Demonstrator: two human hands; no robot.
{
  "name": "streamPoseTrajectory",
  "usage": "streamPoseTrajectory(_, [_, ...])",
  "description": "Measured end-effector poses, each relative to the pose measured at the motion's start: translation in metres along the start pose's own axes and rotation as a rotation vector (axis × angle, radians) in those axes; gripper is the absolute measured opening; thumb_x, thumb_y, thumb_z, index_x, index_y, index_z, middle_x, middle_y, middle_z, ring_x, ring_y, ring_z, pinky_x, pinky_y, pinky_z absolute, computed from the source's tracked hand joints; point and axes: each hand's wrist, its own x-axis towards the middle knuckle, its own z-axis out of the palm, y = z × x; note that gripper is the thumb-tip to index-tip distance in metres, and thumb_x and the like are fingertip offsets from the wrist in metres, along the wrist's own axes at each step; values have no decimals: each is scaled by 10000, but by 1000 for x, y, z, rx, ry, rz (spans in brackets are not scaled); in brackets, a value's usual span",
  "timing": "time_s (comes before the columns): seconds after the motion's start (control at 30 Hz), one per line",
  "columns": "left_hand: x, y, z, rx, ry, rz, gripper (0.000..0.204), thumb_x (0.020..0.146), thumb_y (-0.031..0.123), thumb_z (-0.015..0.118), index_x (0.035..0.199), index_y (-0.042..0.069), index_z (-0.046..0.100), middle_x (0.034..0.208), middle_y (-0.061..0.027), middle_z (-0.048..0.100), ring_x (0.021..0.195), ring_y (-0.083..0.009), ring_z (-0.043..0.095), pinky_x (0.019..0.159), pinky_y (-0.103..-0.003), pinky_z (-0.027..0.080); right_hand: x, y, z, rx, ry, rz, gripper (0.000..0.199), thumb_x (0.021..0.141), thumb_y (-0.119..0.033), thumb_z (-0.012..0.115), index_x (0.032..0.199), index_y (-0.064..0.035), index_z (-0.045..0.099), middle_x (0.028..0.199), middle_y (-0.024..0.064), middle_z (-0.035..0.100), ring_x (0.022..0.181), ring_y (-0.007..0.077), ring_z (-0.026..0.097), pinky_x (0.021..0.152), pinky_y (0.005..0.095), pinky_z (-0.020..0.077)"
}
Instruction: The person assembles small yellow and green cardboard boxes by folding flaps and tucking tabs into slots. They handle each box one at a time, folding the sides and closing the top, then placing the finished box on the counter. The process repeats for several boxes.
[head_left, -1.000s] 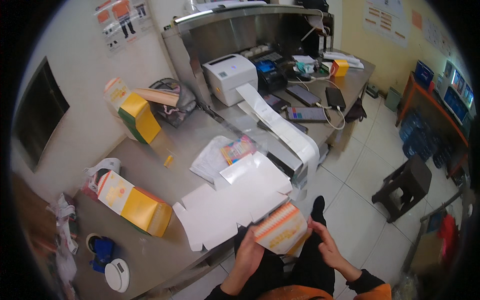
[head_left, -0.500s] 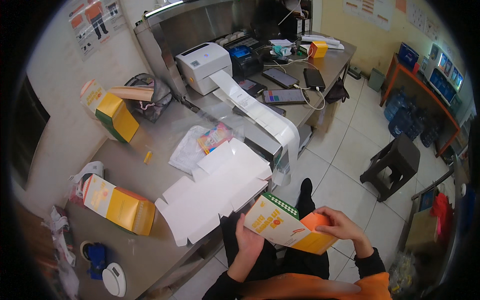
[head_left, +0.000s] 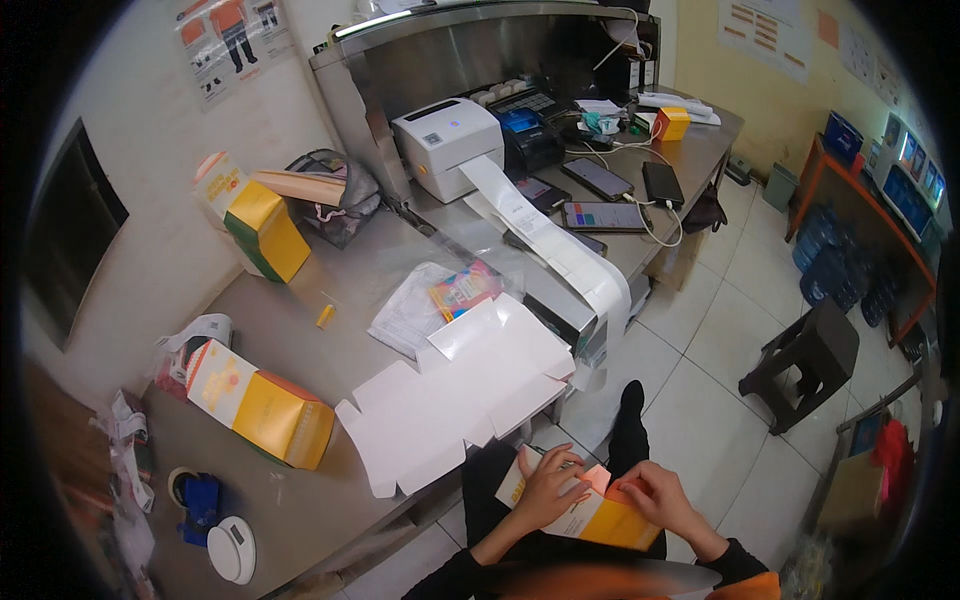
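Note:
A white, yellow and orange cardboard box (head_left: 618, 524) lies tilted over my lap. My left hand (head_left: 546, 492) reaches across its top, thumb and fingers closed around the upper part by the orange panel. With bent fingers, my right hand (head_left: 655, 500) grips the edge of that orange panel (head_left: 597, 478). Both hands partly cover the box. A flat, unfolded white carton (head_left: 460, 395) rests at the table's edge, just beyond my hands. Two similar folded boxes stand or lie farther left: a yellow and white box (head_left: 262, 405) on its side and another box (head_left: 262, 225) near the wall.
On the metal table (head_left: 310, 530) are a white label printer (head_left: 447, 145) trailing a paper strip (head_left: 545, 230), several phones, a round white scale (head_left: 231, 550) and a blue tape dispenser (head_left: 200, 498). A dark plastic stool (head_left: 805, 365) stands on the tiled floor at right.
My left hand has moved from the box's left edge to across its top. The box has tipped and come lower, nearer my lap. The view has shifted, so the table appears farther right.

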Motion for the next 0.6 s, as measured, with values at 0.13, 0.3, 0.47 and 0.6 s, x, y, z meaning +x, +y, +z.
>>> streamPoseTrajectory(0.13, [-5,10,-4,81,-96,-16,145,868,244,582,903,115,637,1138,-42,521,1271,-273,371,996,-651,-4,1,0,7,-171,-30,-478,133,754,-88,677,876,-105,627,1010,7,628,980,218,552,791,341,413])
streamPoseTrajectory(0.3, [-16,23,-6,107,-201,156,266,882,200,527,1131,106,526,1268,-82,408,1342,-271,254,993,-692,-3,-1,8,11,-208,-71,-365,133,752,-103,688,872,-94,631,1055,34,650,974,217,610,798,333,467])
streamPoseTrajectory(0.47, [-25,13,-11,273,-332,222,345,823,112,570,1165,130,526,1245,-79,429,1325,-249,303,1009,-707,18,-10,9,20,-83,-64,-250,98,778,-94,666,873,-84,648,993,52,675,814,228,658,743,348,515])
streamPoseTrajectory(0.6, [-31,4,-9,412,-442,257,441,775,41,598,1192,167,529,1209,-71,452,1286,-213,363,1017,-709,47,-17,8,31,-42,-146,-83,101,794,-105,654,893,-84,657,894,51,668,783,237,650,771,368,519])
